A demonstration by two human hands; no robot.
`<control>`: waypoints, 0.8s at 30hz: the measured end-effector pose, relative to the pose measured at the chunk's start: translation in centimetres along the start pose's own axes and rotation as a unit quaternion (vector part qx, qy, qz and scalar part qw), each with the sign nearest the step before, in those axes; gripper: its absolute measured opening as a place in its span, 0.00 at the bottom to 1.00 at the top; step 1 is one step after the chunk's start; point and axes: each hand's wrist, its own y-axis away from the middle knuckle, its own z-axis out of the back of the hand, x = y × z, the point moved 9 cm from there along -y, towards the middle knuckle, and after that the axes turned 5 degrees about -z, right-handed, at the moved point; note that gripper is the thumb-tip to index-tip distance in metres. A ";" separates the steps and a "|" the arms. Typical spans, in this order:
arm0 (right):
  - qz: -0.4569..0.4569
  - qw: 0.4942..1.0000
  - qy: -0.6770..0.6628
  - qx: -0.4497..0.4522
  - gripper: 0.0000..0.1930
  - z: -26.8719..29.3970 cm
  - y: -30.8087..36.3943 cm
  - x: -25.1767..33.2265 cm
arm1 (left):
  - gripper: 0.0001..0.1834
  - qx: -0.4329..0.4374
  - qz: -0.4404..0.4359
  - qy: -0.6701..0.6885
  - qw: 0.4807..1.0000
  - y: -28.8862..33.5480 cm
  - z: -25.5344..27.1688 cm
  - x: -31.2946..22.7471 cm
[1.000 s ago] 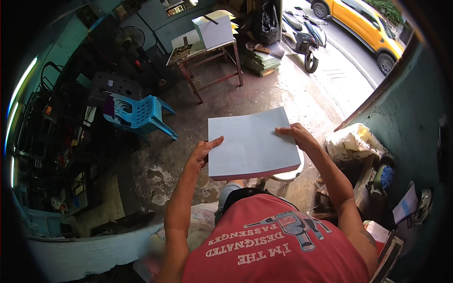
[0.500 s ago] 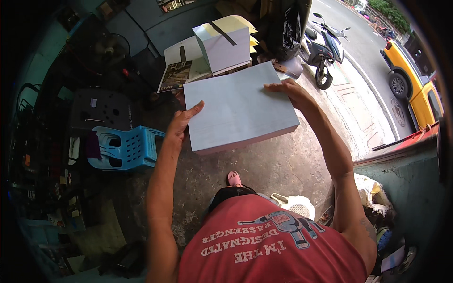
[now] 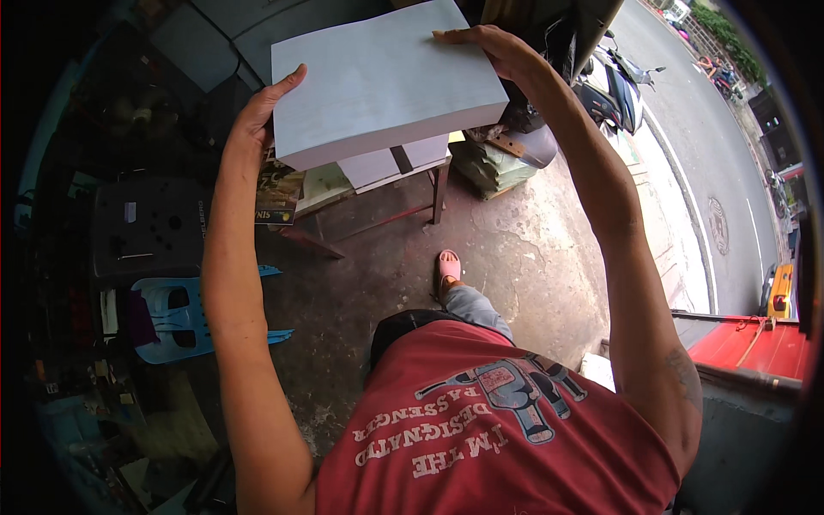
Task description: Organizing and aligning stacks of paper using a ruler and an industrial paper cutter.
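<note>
A thick stack of white paper (image 3: 386, 81) is held level between my two outstretched arms. My left hand (image 3: 264, 110) grips its left edge, thumb on top and fingers hidden along the side. On the far right edge, my right hand (image 3: 496, 50) clasps the stack, thumb lying on the top sheet, with its other fingers mostly out of sight. Below and partly behind it, another white paper stack (image 3: 369, 169) with a dark strip shows on a low table (image 3: 436, 193) with reddish legs. The held stack covers most of that lower one.
To the left are a blue plastic chair (image 3: 182, 322) and a dark machine (image 3: 146, 219). A greenish sack (image 3: 502, 163) rests on the floor right of the table. Farther right, a motorcycle (image 3: 620, 90) stands beside the street. A red panel (image 3: 747, 345) lies at the right side.
The held paper stack has moved forward and left, over the stack on the table, which it now largely hides. My body has come closer to the table. The yellow vehicle has nearly left view.
</note>
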 end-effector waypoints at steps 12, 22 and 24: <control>-0.158 0.982 0.084 -0.053 0.29 3.1 -10.3 -7.9 | 0.42 -0.120 0.055 -0.003 0.991 -9.7 5.6 5.2; -0.190 0.981 -0.010 -0.032 0.12 0.5 -13.0 -8.5 | 0.40 -0.162 0.049 -0.006 0.986 -10.1 10.2 6.9; -0.172 0.985 -0.005 0.029 0.19 0.9 -14.2 -9.9 | 0.40 -0.150 0.047 -0.017 0.987 -10.7 10.7 7.3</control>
